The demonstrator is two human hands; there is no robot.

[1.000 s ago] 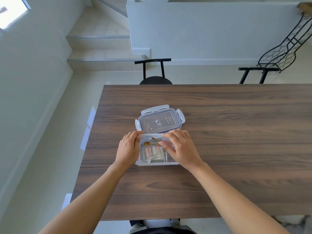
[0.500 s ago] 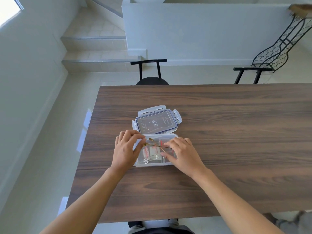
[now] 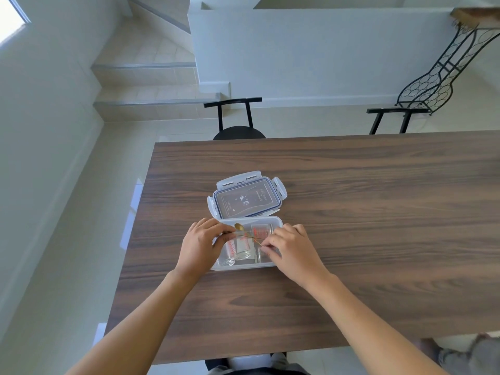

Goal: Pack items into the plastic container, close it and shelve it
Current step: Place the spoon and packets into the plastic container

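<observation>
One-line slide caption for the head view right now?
Both hands, left hand and right hand, settle a gold spoon over glass jars in the open plastic container, lid alongside.

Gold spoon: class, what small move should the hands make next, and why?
Probably lower the gold spoon flat into the plastic container. It lies slanted over the glass jars, pinched by the left hand and right hand, while the lid waits behind.

Bright daylight from the window (image 3: 12,18), soft shadows, strong wide-angle bending at edges.
</observation>
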